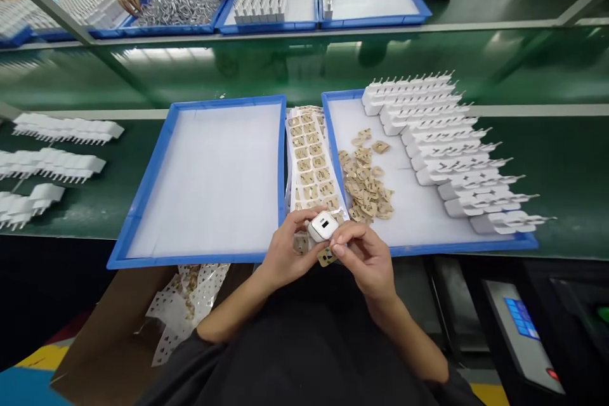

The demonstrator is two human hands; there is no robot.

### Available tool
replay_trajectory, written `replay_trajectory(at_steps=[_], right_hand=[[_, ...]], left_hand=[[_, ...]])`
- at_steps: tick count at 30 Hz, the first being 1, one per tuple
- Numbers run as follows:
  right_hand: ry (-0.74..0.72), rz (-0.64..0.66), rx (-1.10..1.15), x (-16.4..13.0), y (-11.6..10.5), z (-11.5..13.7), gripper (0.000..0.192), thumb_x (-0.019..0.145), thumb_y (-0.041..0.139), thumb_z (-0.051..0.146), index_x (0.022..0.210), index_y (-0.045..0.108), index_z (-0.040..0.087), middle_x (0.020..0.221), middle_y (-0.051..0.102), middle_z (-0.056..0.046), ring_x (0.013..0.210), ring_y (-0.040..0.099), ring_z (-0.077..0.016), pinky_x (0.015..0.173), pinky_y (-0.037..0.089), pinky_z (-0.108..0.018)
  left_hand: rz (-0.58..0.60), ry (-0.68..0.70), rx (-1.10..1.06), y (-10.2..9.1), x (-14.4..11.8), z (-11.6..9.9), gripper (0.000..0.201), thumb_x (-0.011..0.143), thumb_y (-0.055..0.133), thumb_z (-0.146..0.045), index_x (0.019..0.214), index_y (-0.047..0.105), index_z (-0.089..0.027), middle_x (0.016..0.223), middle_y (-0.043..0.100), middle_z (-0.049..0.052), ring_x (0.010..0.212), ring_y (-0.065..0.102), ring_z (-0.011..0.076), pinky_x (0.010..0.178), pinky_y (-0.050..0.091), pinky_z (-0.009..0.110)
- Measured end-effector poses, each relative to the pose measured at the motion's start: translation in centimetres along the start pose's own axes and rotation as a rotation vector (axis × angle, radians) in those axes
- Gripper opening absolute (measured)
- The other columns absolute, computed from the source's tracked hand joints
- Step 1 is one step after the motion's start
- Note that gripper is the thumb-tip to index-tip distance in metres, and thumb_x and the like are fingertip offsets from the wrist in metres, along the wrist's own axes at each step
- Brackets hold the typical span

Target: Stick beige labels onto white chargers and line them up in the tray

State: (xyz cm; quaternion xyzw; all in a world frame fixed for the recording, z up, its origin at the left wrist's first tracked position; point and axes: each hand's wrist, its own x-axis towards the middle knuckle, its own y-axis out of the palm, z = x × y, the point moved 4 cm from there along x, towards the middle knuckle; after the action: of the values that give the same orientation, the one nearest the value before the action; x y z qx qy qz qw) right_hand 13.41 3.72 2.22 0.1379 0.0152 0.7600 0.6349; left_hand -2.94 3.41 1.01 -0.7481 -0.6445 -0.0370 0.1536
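Observation:
My left hand [285, 254] holds a small white charger plug [322, 226] with a port facing up, just above the table's near edge. My right hand [366, 260] pinches a small tan sticker [327, 257] right under the plug. A sheet of tan stickers [311, 162] lies between two blue trays. The left blue tray [143, 203] has a bare white floor. The right blue tray [333, 133] carries a heap of loose tan stickers [365, 184] and rows of white plugs [447, 146] with prongs pointing right.
More white plugs [57, 165] lie on the green belt at left. Used sticker sheets [185, 304] rest in a cardboard box below the table. Across the belt, other people work at blue trays [371, 6] of white parts. A device with a blue screen [521, 317] sits lower right.

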Motion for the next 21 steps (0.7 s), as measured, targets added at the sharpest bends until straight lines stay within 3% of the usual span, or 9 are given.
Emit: replay_trajectory(at_steps=[4,10,21], right_hand=[[0.013,-0.062,-0.004,0.5,0.0,-0.7,0.005,0.089,0.072,0.023,0.09,0.068,0.025,0.082,0.066,-0.001,0.081,0.065,-0.0176,0.075,0.055,-0.032],[0.055,-0.193,0.034,1.2,0.7,-1.2,0.004,0.092,0.07,0.023,0.092,0.067,0.026,0.091,0.066,-0.001,0.097,0.067,-0.0186,0.093,0.054,-0.036],[0.063,-0.231,-0.08,1.9,1.5,-1.4,0.006,0.091,0.07,0.029,0.092,0.066,0.025,0.093,0.068,-0.002,0.097,0.068,-0.0197,0.092,0.056,-0.036]], left_hand=[[0.03,-0.027,-0.066,-1.0,0.0,0.5,0.053,0.091,0.069,-0.025,0.14,0.05,-0.026,0.134,0.063,0.014,0.124,0.063,0.0261,0.093,0.06,0.037],[-0.159,0.14,0.176,-2.2,0.2,0.0,0.039,0.086,0.076,-0.024,0.123,0.066,-0.026,0.114,0.068,0.009,0.106,0.065,0.0225,0.088,0.059,0.037],[-0.183,0.182,0.262,-1.9,0.5,-0.3,0.036,0.085,0.077,-0.026,0.119,0.065,-0.025,0.11,0.069,0.008,0.102,0.065,0.0224,0.088,0.057,0.038]])
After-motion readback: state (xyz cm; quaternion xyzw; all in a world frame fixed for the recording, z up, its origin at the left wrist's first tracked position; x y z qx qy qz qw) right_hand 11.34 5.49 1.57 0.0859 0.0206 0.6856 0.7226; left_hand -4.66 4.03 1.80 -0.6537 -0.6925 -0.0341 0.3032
